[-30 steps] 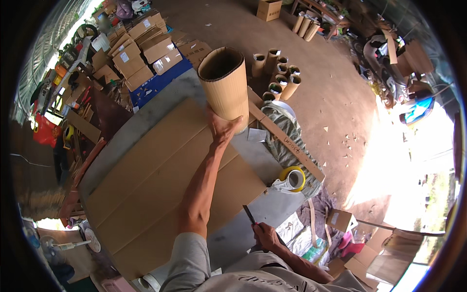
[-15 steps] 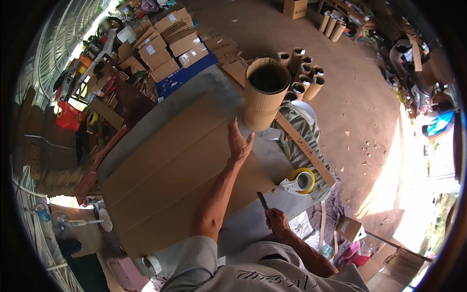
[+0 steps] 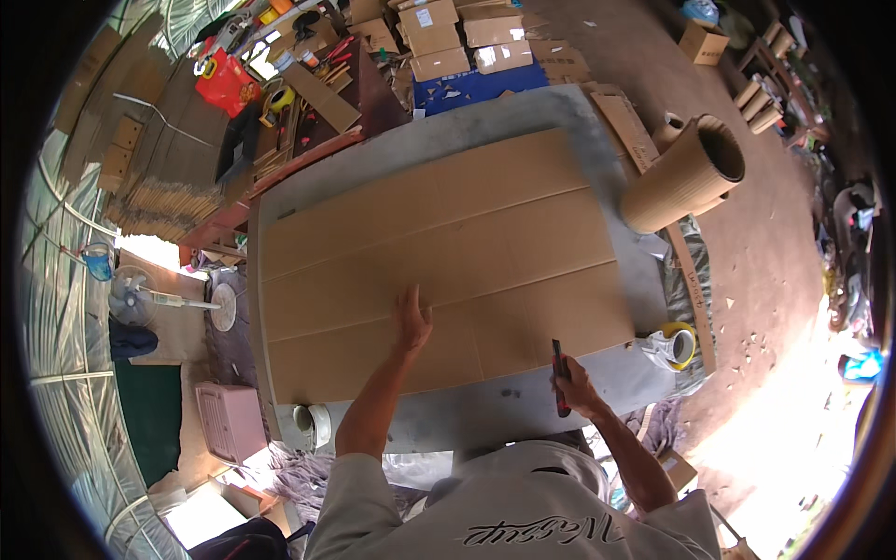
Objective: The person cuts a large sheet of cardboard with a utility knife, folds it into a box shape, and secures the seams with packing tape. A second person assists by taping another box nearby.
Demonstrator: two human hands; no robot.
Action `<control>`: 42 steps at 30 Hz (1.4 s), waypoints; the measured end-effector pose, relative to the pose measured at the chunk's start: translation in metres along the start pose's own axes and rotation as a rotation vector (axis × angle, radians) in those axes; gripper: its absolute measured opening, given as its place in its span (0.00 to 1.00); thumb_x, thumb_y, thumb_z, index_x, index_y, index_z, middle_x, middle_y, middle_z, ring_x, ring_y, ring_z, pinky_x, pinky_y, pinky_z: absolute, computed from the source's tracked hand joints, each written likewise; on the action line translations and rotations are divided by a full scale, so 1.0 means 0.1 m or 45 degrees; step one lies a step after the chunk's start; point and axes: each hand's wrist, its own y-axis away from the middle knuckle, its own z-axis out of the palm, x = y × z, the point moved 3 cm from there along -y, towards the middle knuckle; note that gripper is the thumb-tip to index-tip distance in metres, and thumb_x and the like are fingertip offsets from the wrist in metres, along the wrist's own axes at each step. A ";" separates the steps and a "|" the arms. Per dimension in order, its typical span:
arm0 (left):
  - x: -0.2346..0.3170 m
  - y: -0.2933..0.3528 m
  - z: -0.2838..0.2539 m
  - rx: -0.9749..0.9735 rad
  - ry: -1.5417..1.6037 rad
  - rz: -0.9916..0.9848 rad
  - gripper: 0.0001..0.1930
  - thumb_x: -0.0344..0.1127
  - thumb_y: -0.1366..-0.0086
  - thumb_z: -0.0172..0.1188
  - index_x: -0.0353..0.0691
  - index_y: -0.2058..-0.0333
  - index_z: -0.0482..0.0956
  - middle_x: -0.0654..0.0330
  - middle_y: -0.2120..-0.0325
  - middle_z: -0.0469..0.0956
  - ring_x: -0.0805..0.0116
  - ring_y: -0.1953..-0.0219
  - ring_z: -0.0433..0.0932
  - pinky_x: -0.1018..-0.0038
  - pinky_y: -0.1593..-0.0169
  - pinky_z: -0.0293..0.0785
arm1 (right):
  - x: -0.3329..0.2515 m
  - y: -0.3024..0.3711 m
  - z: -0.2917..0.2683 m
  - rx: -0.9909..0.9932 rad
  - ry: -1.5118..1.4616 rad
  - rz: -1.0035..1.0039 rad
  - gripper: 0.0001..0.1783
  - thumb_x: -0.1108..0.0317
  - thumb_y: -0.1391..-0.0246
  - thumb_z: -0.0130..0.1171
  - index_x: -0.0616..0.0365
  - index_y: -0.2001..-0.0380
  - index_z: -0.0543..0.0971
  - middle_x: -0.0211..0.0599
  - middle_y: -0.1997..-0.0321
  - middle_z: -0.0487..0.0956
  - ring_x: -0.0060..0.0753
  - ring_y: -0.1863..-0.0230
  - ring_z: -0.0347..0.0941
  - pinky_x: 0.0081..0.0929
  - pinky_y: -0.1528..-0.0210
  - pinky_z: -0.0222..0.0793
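Observation:
A large brown cardboard sheet (image 3: 523, 233) with long crease lines lies flat on the grey tabletop (image 3: 457, 411). Over its near half is my left hand (image 3: 412, 322), open with fingers stretched; whether it touches the sheet I cannot tell. My right hand (image 3: 581, 387) grips a red and black utility knife (image 3: 560, 378) close to the sheet's near right edge. The knife's tip points away from me. At the table's far right corner stands a wide cardboard tube (image 3: 667, 191), apart from both hands.
A tape dispenser (image 3: 670, 347) with yellow tape sits at the right edge, near a long brown strip (image 3: 693, 280). On the near left corner is a white roll (image 3: 313, 425). Stacked cardboard (image 3: 168, 201), a red bag (image 3: 224, 82) and flattened boxes (image 3: 434, 37) lie beyond the table.
My view has swung left. The left hand has come away from beside the cardboard tube to over the sheet. My right hand still holds the utility knife.

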 end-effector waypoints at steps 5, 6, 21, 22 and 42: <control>-0.14 -0.56 -0.10 -0.108 -0.053 0.250 0.29 0.36 0.39 0.64 0.39 0.39 0.69 0.43 0.38 0.64 0.37 0.43 0.68 0.51 0.39 0.66 | -0.30 -0.48 0.62 0.033 -0.039 -0.074 0.17 0.81 0.46 0.45 0.63 0.52 0.69 0.38 0.66 0.77 0.29 0.69 0.76 0.29 0.65 0.73; -0.09 -0.75 -0.11 -0.183 -0.053 0.269 0.28 0.36 0.39 0.64 0.41 0.40 0.70 0.43 0.38 0.63 0.38 0.43 0.68 0.51 0.39 0.67 | -0.38 -0.59 0.73 0.041 -0.062 -0.077 0.17 0.81 0.46 0.45 0.63 0.52 0.69 0.38 0.66 0.77 0.29 0.68 0.76 0.29 0.65 0.73; -0.74 -1.60 0.09 -0.120 -0.031 0.640 0.26 0.41 0.39 0.65 0.50 0.41 0.74 0.54 0.43 0.64 0.53 0.45 0.66 0.55 0.41 0.63 | -1.13 -2.20 1.46 0.241 0.110 -0.339 0.33 0.76 0.38 0.46 0.65 0.30 0.55 0.39 0.66 0.77 0.24 0.79 0.73 0.25 0.76 0.74; -0.73 -1.61 0.07 -0.118 -0.032 0.626 0.26 0.41 0.39 0.65 0.51 0.41 0.73 0.54 0.43 0.64 0.53 0.45 0.66 0.54 0.42 0.63 | -1.22 -2.32 1.47 0.224 0.157 -0.390 0.33 0.76 0.38 0.47 0.65 0.30 0.55 0.38 0.66 0.77 0.23 0.78 0.73 0.26 0.75 0.74; -0.77 -1.68 0.05 -0.067 0.160 0.565 0.28 0.40 0.45 0.68 0.49 0.44 0.76 0.55 0.46 0.65 0.55 0.49 0.69 0.57 0.43 0.66 | -2.20 -4.51 1.84 0.232 0.663 -0.466 0.08 0.75 0.43 0.50 0.62 0.59 0.70 0.56 0.70 0.78 0.49 0.73 0.80 0.47 0.70 0.73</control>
